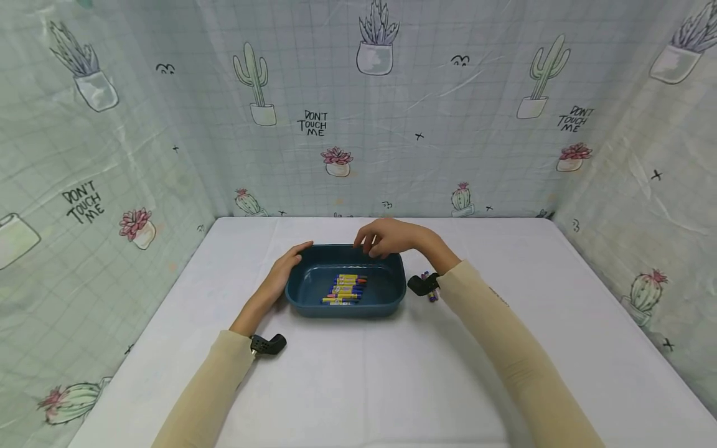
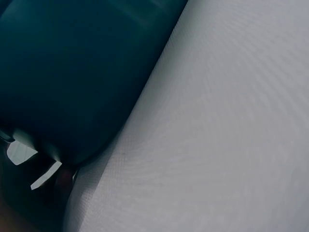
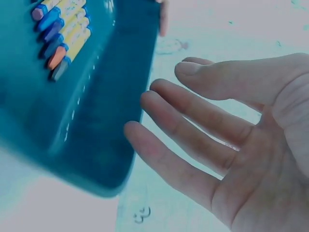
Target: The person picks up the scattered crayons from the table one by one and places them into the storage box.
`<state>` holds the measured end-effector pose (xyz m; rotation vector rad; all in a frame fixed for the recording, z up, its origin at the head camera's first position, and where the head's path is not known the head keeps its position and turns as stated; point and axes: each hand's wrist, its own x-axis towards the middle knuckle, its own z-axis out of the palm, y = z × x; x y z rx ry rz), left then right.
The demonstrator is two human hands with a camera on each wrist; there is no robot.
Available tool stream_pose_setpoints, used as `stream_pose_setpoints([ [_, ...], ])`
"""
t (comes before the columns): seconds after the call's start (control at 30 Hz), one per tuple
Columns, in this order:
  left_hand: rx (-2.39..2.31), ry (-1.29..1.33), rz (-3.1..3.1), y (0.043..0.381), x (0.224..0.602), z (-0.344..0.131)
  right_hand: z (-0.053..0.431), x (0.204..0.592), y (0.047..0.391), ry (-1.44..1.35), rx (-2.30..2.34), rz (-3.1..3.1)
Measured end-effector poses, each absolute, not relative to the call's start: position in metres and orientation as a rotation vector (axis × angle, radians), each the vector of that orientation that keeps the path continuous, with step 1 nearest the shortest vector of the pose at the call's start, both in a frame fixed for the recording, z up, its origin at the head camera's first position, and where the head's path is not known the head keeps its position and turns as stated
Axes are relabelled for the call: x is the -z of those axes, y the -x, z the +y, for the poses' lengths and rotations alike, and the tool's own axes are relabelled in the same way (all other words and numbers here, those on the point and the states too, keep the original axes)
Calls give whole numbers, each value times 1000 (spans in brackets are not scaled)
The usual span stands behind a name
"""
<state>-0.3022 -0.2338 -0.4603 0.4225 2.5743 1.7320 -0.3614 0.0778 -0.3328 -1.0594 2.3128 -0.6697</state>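
Note:
A dark teal rectangular tray sits on the white table. Inside it, several crayons with yellow wrappers lie side by side. My left hand holds the tray's left end, its fingers round the far left corner and the thumb at the rim. In the left wrist view the tray covers the upper left, and that hand is mostly in shadow. Above the far right part of the rim is my right hand. The right wrist view shows its fingers spread and loosely bent, holding nothing.
Several more crayons lie on the table right of the tray, partly hidden by the right wrist's black camera. Another black camera is on the left wrist. A cactus-print cloth hangs behind and along both sides of the table.

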Motion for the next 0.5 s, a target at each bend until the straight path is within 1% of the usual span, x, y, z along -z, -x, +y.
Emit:
stream_pose_setpoints([
  [0.2,-1741,-408,2569,302,461,-235,107,337,353,1032,781,2398],
  [0.5,-1753,-407,2552,302,460,-233,151,352,341,873,995,2453],
])
